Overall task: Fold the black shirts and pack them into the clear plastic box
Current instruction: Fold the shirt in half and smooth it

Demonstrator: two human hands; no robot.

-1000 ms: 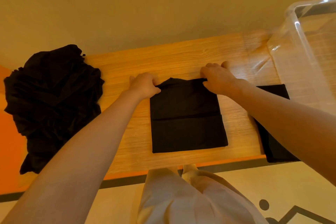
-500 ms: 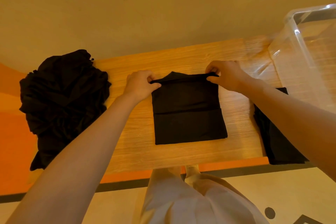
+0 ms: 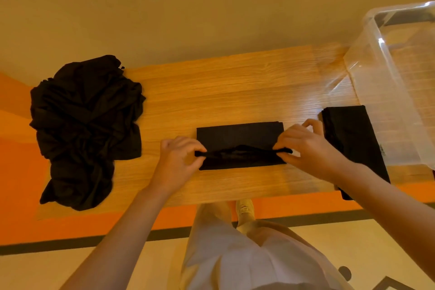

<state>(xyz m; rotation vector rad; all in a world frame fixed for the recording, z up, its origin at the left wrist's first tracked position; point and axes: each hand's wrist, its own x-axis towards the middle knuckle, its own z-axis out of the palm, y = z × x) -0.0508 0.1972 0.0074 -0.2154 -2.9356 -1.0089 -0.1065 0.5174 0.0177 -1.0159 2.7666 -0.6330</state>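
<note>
A black shirt (image 3: 240, 135) lies folded into a narrow rectangle at the middle of the wooden table (image 3: 235, 92). My left hand (image 3: 180, 160) pinches its folded-over edge at the left end, and my right hand (image 3: 306, 148) pinches the same edge at the right end. The edge is held just above the shirt's near half. A heap of unfolded black shirts (image 3: 84, 125) sits on the table's left end. Another folded black shirt (image 3: 353, 141) lies to the right, beside the clear plastic box (image 3: 400, 82), partly under my right forearm.
The box stands at the table's right end, and I cannot tell what is inside it. The table's near edge is just beyond my legs and one shoe (image 3: 246, 209). An orange floor band with a dark stripe (image 3: 77, 226) runs below.
Both hands have pulled the shirt's far edge toward me, folding it over onto the near half. The shirt now looks about half as deep.
</note>
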